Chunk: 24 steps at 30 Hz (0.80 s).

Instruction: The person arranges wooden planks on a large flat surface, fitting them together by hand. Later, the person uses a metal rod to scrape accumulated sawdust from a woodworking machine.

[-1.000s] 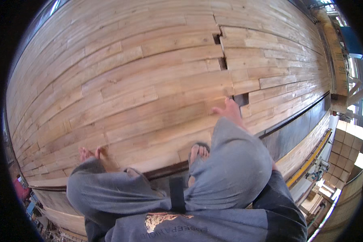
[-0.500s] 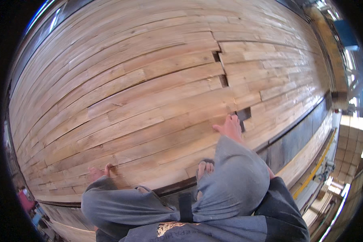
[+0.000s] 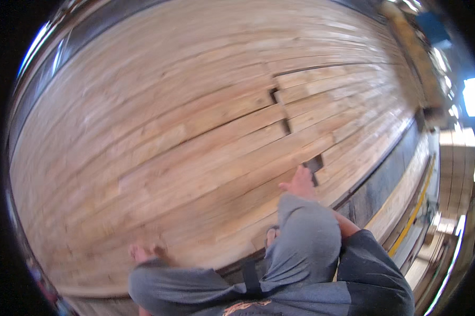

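Long pale wooden strips (image 3: 206, 174) lie side by side in rows, making a broad surface in front of me. My right hand (image 3: 301, 183) rests on the strips beyond my right knee, fingers stretched and thumb out to the side. Just beyond its fingertips is a dark square gap (image 3: 314, 163) between strip ends. My left hand (image 3: 142, 254) is low on the left by the near strips, slightly blurred, with its thumb apart from the fingers. Neither hand visibly holds anything. Farther off, two smaller gaps (image 3: 286, 126) break the rows.
My bent knees in grey trousers (image 3: 308, 226) are at the near edge. A dark metal strip (image 3: 364, 195) borders the boards on the right. Past it are a yellow rail (image 3: 412, 210) and stacked timber (image 3: 453, 174). A wooden beam (image 3: 406, 47) stands at the far right.
The whole view has shifted and blurred, so the gaps appear lower. My right hand stays beside the square gap; my left hand appears a little farther right and lower.
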{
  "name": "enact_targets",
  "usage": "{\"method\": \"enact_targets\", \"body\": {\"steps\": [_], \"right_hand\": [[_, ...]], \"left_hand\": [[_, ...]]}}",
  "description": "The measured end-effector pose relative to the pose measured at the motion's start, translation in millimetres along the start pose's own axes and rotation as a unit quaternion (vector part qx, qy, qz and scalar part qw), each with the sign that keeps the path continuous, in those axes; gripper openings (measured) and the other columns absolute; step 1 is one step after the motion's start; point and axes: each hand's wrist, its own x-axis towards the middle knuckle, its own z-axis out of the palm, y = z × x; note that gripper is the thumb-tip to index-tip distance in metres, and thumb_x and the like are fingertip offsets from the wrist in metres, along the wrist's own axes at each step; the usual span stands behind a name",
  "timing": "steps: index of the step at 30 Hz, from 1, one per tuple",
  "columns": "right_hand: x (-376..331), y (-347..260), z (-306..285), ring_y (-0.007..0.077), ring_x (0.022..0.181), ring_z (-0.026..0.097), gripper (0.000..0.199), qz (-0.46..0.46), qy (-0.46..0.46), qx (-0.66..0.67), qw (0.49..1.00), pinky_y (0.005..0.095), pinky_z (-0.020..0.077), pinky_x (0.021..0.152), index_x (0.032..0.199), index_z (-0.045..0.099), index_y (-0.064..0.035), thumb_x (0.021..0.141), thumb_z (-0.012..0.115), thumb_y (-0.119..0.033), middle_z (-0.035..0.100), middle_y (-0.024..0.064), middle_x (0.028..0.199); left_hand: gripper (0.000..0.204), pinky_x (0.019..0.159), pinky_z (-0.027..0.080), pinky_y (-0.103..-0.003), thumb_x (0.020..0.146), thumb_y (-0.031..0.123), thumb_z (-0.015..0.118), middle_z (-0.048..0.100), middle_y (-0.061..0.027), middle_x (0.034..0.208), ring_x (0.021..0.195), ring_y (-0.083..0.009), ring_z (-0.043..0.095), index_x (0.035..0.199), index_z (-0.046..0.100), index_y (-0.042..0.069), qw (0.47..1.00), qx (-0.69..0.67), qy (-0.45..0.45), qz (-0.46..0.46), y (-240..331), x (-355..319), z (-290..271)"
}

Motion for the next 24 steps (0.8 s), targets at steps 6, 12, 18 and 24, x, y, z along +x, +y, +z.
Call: {"method": "enact_targets", "body": {"steps": [6, 12, 18, 24], "right_hand": [[-3, 51, 14, 0.0334, 0.116, 0.053, 0.090, -0.001, 0.066, -0.117, 0.991, 0.0538, 0.0487, 0.090, 0.129, 0.046, -0.0011, 0.069, 0.078, -0.061, 0.053, 0.0138, 0.121], [-57, 50, -195, 0.0410, 0.100, 0.062, 0.056, -0.108, -0.127, 0.198, 0.966, 0.0506, 0.0502, 0.084, 0.105, 0.062, 0.0007, 0.083, 0.067, -0.051, 0.065, 0.0240, 0.099], [-208, 139, -277, 0.0445, 0.098, 0.063, 0.041, 0.016, -0.121, 0.287, 0.950, 0.0529, 0.0503, 0.085, 0.094, 0.069, 0.0019, 0.090, 0.057, -0.038, 0.066, 0.0275, 0.103], [-455, 224, -272, 0.0394, 0.081, 0.065, 0.034, 0.037, -0.263, 0.169, 0.949, 0.0462, 0.0523, 0.068, 0.083, 0.072, -0.0025, 0.084, 0.061, -0.034, 0.069, 0.0213, 0.089]], "left_hand": [[0.071, 0.098, 0.044, -0.046, 0.082, 0.055, 0.065, 0.059, -0.0184, 0.125, 0.110, -0.0321, 0.058, 0.123, 0.057, -0.001, 0.997, -0.005, -0.069, 0.028, 105, -6, -116], [0.060, 0.097, 0.046, -0.043, 0.086, 0.045, 0.063, 0.061, -0.0164, 0.121, 0.107, -0.0291, 0.060, 0.125, 0.057, -0.001, 0.966, -0.063, -0.149, 0.201, 135, -40, -308], [0.050, 0.095, 0.047, -0.041, 0.089, 0.034, 0.061, 0.064, -0.0143, 0.117, 0.104, -0.0261, 0.061, 0.126, 0.058, 0.000, 0.908, -0.101, -0.281, 0.295, 163, -98, -500], [0.041, 0.093, 0.048, -0.038, 0.093, 0.023, 0.059, 0.066, -0.0123, 0.113, 0.101, -0.0231, 0.062, 0.128, 0.059, 0.000, 0.884, -0.132, -0.362, 0.267, 188, -112, -676]]}}
